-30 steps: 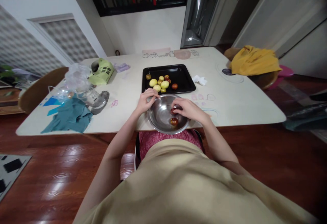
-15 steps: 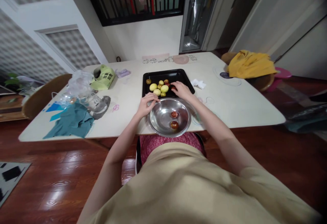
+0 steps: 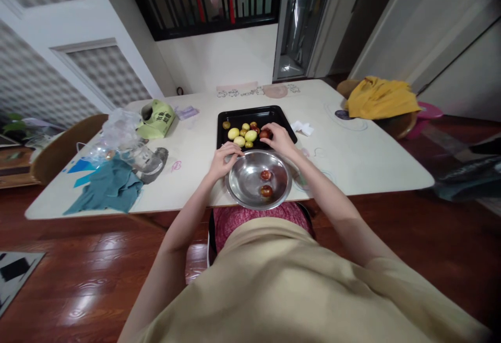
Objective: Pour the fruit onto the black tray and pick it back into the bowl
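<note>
A shiny metal bowl point(image 3: 245, 194) sits at the table's near edge, with two red-brown round fruits point(image 3: 266, 191) in it. My left hand point(image 3: 226, 159) has its thumb and fingers on the bowl's far left rim. Just behind the bowl is a black tray point(image 3: 250, 113) holding several yellow-green oval fruits point(image 3: 251, 135) and smaller greenish and red-brown ones. Over the tray's right part, my right hand point(image 3: 278, 139) has its fingers closed around a dark red fruit point(image 3: 265, 133); its lower side is partly hidden.
On the table's left lie a teal cloth point(image 3: 111, 184), clear plastic bags point(image 3: 119, 126) and a light green bag point(image 3: 158, 118). A crumpled white tissue point(image 3: 302, 128) rests right of the tray. Yellow fabric point(image 3: 381, 97) drapes a chair at the far right.
My right hand has closed around a dark red fruit in the tray, which now shows more clearly at its fingertips. The left hand stays at the bowl's rim.
</note>
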`<action>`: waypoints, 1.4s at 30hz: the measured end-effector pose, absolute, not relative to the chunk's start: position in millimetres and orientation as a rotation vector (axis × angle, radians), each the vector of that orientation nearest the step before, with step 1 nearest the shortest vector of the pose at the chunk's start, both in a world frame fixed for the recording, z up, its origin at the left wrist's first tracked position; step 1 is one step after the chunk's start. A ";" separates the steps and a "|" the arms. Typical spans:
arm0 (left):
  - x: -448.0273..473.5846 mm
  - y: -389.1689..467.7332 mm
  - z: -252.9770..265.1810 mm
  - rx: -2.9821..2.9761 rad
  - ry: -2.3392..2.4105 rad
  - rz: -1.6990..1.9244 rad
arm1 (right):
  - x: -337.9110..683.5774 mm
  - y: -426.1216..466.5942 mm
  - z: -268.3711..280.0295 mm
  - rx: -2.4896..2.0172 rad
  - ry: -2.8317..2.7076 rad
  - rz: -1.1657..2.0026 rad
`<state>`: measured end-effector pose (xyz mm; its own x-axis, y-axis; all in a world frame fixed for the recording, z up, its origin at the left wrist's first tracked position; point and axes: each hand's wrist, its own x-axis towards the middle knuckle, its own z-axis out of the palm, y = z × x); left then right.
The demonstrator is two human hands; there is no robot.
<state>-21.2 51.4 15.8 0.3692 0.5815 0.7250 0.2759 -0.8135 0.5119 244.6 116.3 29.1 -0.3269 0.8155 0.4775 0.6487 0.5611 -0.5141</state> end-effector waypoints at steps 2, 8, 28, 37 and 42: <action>-21.0 51.4 15.3 2.332 0.760 1.416 | 243.5 96.2 38.5 -1.063 -2.042 0.351; -21.2 51.5 14.3 2.310 0.811 1.397 | 235.1 38.7 47.5 -0.858 -2.274 0.496; -24.3 62.8 16.5 2.239 0.909 1.484 | 240.7 7.3 32.6 -0.879 -2.392 0.416; 10.0 165.7 44.5 2.547 1.211 0.951 | 263.2 -21.4 8.2 -0.852 -1.844 0.431; 49.1 193.5 44.1 2.617 1.537 0.522 | 252.9 -20.4 -7.3 -0.814 -1.667 0.467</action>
